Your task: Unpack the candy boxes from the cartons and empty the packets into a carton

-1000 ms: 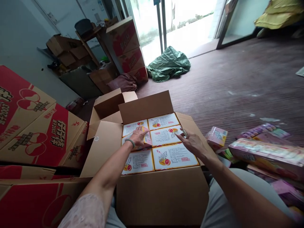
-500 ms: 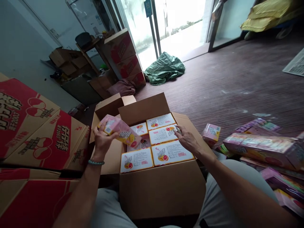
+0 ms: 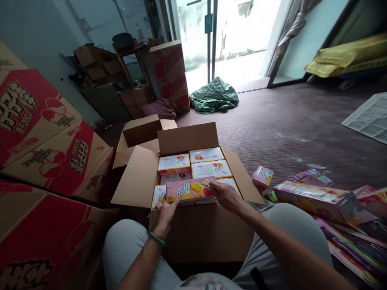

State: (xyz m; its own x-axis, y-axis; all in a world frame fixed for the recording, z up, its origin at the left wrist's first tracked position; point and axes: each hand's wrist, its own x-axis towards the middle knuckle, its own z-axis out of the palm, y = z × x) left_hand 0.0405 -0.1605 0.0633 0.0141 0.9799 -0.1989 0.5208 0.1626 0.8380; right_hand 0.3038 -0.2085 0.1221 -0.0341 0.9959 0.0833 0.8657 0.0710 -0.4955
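A pink and yellow snack box point(image 3: 189, 190) with grapefruit pictures lies across the near part of an open cardboard carton point(image 3: 205, 233), over the packed boxes. My left hand point(image 3: 165, 212) grips its left end, thumb on the printed face. At its right end my right hand point(image 3: 224, 196) has its fingers pinched together against the box; a small pale thing seems to be in them, too small to name. Inside the carton, white-faced boxes point(image 3: 211, 169) sit in rows, with a lower gap point(image 3: 175, 177) at the middle left.
Behind on the left stands another open carton point(image 3: 136, 135). Red printed cartons point(image 3: 54, 133) are stacked at my left. On the floor to my right lie loose snack boxes point(image 3: 314, 197) and one small box point(image 3: 262, 178). A green sack point(image 3: 215, 96) lies by the doorway.
The pink box has moved from the left above the carton to its near side, turning its long printed face toward me. My right hand has come down to the box's right end.
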